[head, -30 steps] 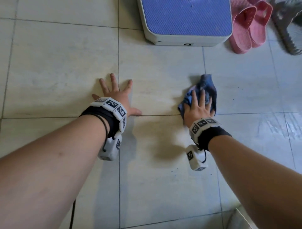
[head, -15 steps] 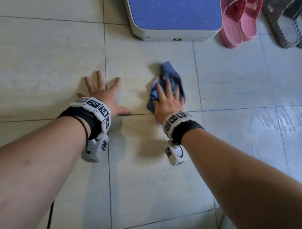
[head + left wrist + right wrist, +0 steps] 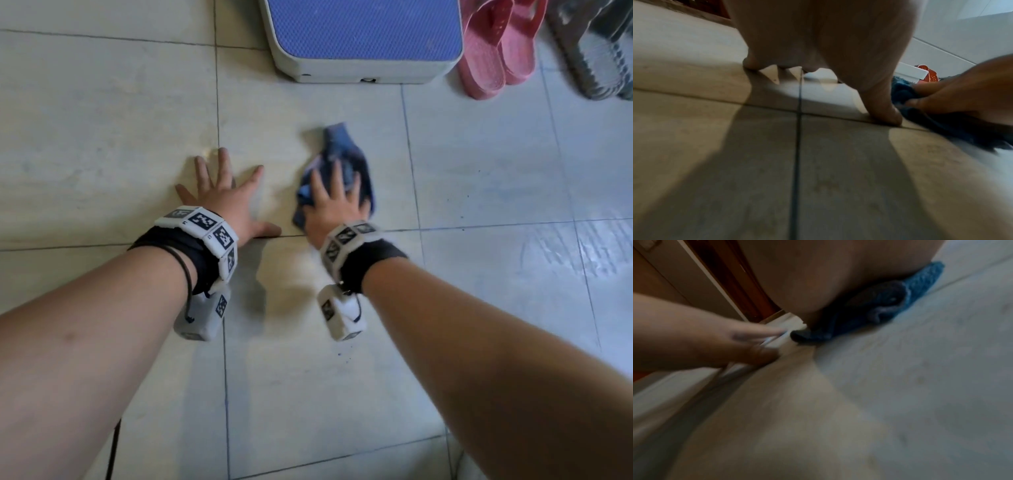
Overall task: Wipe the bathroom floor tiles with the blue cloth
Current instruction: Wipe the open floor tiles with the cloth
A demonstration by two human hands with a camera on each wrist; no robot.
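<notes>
Now, reading from left to right across the floor:

Left hand: the left hand (image 3: pixel 226 198) lies flat on the floor tiles (image 3: pixel 102 144), fingers straight and spread, holding nothing. It has not shifted on the tile over the last second and serves as a brace. Its thumb rests along the grout line, just beside the near edge of the cloth.

Change: the blue cloth (image 3: pixel 337 154) and the hand on it have slid leftwards, from well apart from the left hand to just beside it. The gap between the two hands has almost closed.

Meaning for the task: this looks like the end of a leftward stroke. The tile between the hands has probably been covered, and the next pass likely has to turn back right or move to a fresh strip.

Right hand: the right hand (image 3: pixel 337 209) presses down on the cloth with fingers extended and slightly spread, not curled round it. The palm and fingers pin it rather than pinch it.

Cloth relative to the grip: the cloth is bunched under the palm and fingers. One tail sticks out beyond the fingertips towards the blue-topped step stool (image 3: pixel 363 37), and a fold shows at the thumb side.

Far right: pink slippers (image 3: pixel 493 51) stand by the stool, well apart from the cloth.
</notes>
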